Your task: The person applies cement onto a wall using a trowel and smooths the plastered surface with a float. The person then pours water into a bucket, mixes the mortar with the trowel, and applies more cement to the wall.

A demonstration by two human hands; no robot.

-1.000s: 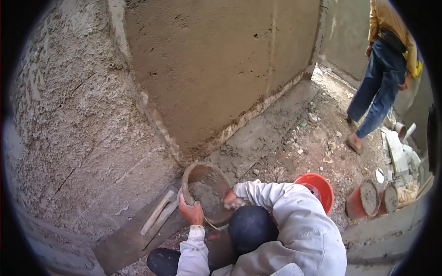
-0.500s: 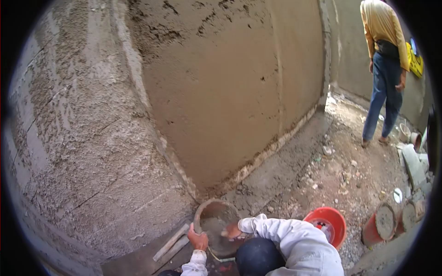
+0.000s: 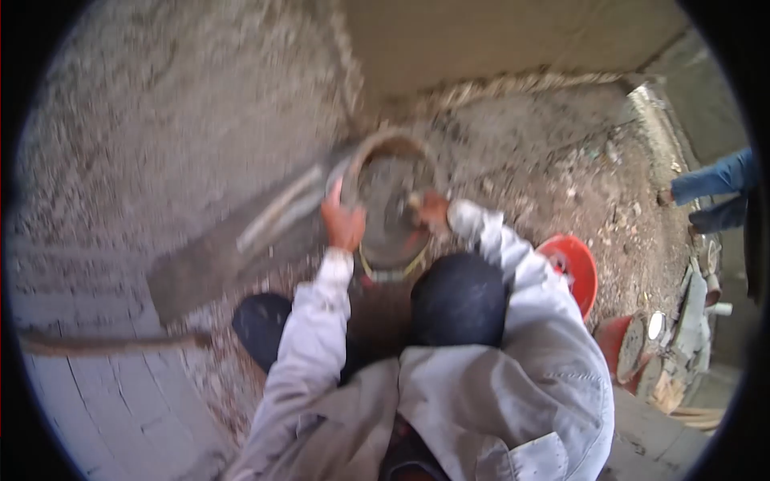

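A round bucket [image 3: 370,147] with wet grey mortar [image 3: 389,188] inside stands in front of me, by the corner of the walls. On its left rim is my left hand [image 3: 343,223], its fingers closed around the edge. My right hand [image 3: 433,211] reaches over the right side, low to the mortar, with its fingers curled. A small pale end shows at those fingers, but blur hides what it belongs to. My knee [image 3: 459,301] in dark cloth is just below the bucket.
A board [image 3: 192,276] with a pale wood strip [image 3: 281,208] lies left of the bucket. To the right are a red basin [image 3: 592,276] and a mortar-filled red bucket [image 3: 613,341]. Another person's legs [image 3: 718,180] stand at far right. Plastered walls [image 3: 497,36] rise ahead.
My view has tilted down, so the bucket and both hands sit higher in the picture. Left hand stays on the rim; right hand stays over the mortar.
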